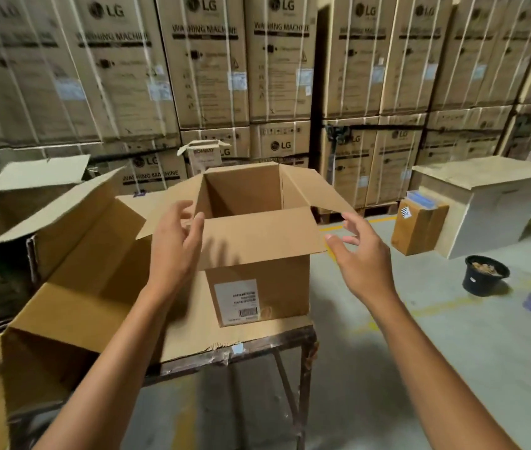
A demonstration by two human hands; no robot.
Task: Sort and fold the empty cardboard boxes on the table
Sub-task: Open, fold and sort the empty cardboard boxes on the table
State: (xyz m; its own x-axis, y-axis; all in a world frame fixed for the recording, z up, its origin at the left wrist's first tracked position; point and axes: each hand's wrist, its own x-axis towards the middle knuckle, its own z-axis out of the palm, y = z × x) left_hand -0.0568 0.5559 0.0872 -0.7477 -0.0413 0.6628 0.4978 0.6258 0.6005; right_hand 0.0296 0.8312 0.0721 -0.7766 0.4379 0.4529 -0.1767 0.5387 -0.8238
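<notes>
An open brown cardboard box (257, 264) stands upright on the metal table (257, 344), all its top flaps spread, a white label on its near side. It looks empty inside. My left hand (176, 245) hovers at the left end of the near flap, fingers relaxed, holding nothing. To the right of that flap's corner is my right hand (361, 254), fingers loosely spread and just off the cardboard. A larger box (72, 287) lies on its side to the left, its flaps open towards me.
Tall stacks of washing-machine cartons (209, 60) fill the background. A small open box (204, 154) sits behind the table. On the floor at right are a sealed brown carton (416, 225), a white plinth (491, 203) and a black bucket (486, 276).
</notes>
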